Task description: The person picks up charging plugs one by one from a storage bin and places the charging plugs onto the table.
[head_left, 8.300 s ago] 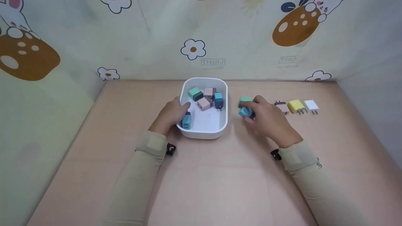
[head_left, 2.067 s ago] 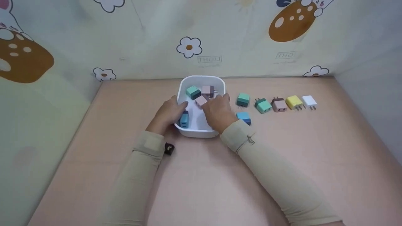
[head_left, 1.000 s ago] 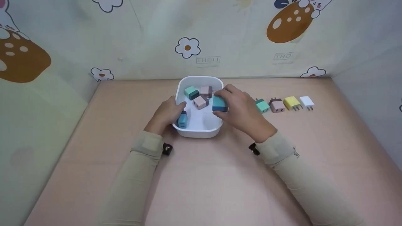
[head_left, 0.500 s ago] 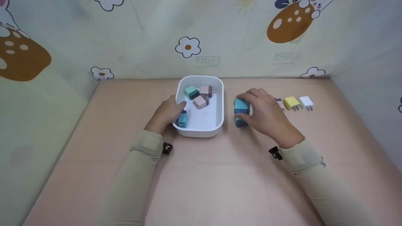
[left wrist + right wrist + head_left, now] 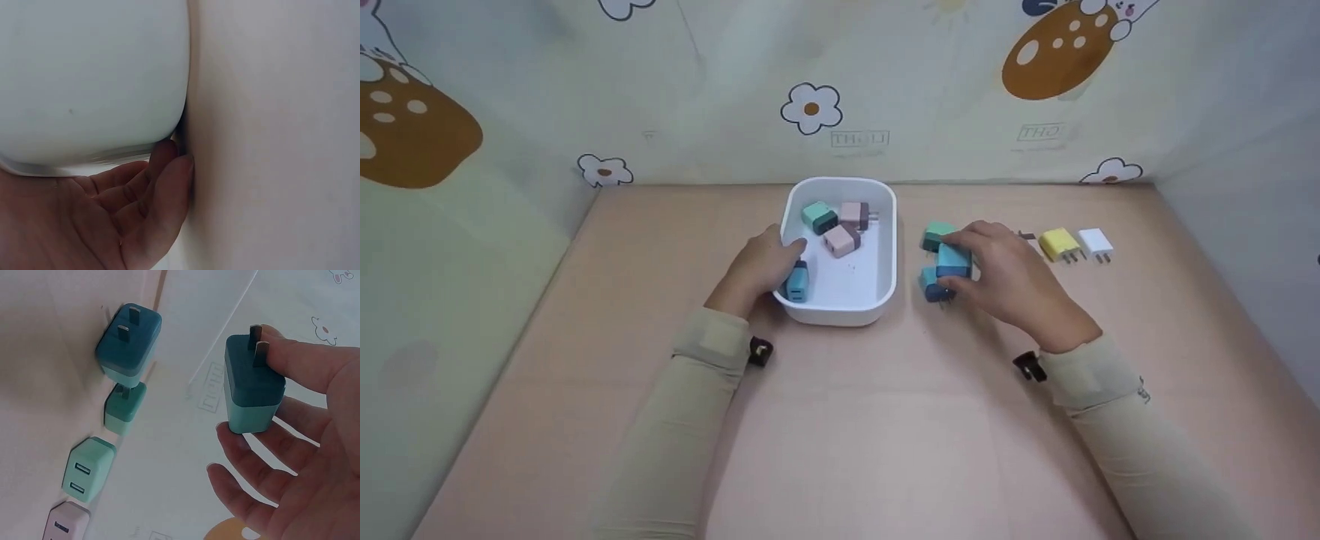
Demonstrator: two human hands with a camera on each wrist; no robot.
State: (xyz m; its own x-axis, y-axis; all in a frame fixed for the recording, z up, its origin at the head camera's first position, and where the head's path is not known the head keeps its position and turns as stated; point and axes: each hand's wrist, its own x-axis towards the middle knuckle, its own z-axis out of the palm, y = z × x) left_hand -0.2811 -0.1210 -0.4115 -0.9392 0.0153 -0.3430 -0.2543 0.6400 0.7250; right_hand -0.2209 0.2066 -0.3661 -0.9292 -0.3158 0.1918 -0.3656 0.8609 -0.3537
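My right hand pinches a blue charger plug between thumb and fingers, raised over the table right of the white box. In the right wrist view its two metal prongs show. Beneath and beside it lie another blue charger and a green charger. The left hand grips the left wall of the white plastic box, thumb over the rim; the left wrist view shows its fingers low against the outside. Inside lie a blue charger, a green one and two pink ones.
Farther right a yellow charger and a white charger lie in a row. Another green charger and a pink charger show in the right wrist view, largely hidden by the hand from the head. A patterned cloth wall closes the back.
After setting down a blue charger earlier, my right hand reached into the box, lifted out a second blue charger and carried it right over the table. The left hand stays on the box.
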